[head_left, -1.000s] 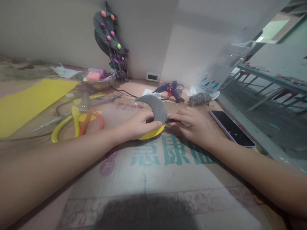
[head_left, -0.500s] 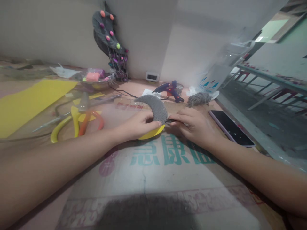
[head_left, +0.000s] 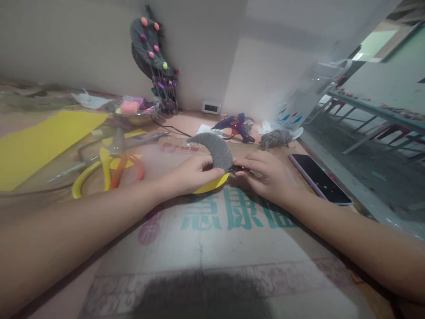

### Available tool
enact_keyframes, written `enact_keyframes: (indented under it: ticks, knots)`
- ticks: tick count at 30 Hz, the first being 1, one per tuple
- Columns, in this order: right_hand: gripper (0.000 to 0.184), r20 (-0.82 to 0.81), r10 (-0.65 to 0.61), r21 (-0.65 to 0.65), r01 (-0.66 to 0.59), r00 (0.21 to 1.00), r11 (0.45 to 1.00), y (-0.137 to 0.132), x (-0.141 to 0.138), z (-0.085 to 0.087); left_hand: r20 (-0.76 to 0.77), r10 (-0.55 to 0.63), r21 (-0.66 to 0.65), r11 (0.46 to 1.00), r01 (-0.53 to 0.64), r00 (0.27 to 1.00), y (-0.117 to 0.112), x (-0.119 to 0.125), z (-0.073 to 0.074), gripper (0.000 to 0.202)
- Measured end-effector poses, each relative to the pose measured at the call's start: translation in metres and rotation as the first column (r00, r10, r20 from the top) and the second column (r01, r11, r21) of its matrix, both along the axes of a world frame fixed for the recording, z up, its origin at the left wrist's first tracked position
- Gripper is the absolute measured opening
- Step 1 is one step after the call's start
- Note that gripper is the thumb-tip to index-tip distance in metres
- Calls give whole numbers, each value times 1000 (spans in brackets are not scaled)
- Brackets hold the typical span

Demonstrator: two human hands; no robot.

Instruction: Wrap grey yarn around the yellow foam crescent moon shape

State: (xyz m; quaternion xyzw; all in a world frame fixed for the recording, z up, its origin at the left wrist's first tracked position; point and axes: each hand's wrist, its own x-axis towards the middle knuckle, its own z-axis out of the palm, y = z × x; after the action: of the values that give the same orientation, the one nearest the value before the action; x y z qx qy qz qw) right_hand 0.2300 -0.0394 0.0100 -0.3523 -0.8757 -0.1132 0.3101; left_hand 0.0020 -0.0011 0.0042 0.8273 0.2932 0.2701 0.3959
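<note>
A crescent shape (head_left: 215, 148), wrapped in grey yarn on its upper part and bare yellow at its lower end, stands on a printed cardboard sheet (head_left: 212, 239). My left hand (head_left: 191, 173) is closed around its lower part, thumb on the grey wrapping. My right hand (head_left: 265, 173) pinches the grey yarn strand right beside the crescent, fingers pressed together. A loose bundle of grey yarn (head_left: 275, 138) lies behind my right hand.
A blue glue gun (head_left: 235, 125) lies at the back. Yellow and orange scissors (head_left: 109, 170) and yellow foam sheet (head_left: 36, 141) are at left. A dark phone (head_left: 318, 178) lies at right by the table edge. A dark ornament with pompoms (head_left: 153, 57) hangs in the corner.
Almost nothing differs; both hands keep their hold on the crescent and yarn, and the view has shifted very slightly.
</note>
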Motion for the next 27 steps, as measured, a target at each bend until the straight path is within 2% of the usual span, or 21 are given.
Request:
enact_keyframes:
  ticks: [14,27]
  knots:
    - [24,10,15,-86,-14,1000,996,1,-1,2,-25,-15,-23,1000,14,1000,2,-2,0,26]
    - [25,34,13,-66,-11,999,998,3,0,2,10,-32,-30,999,32,999,1,-1,-1,23]
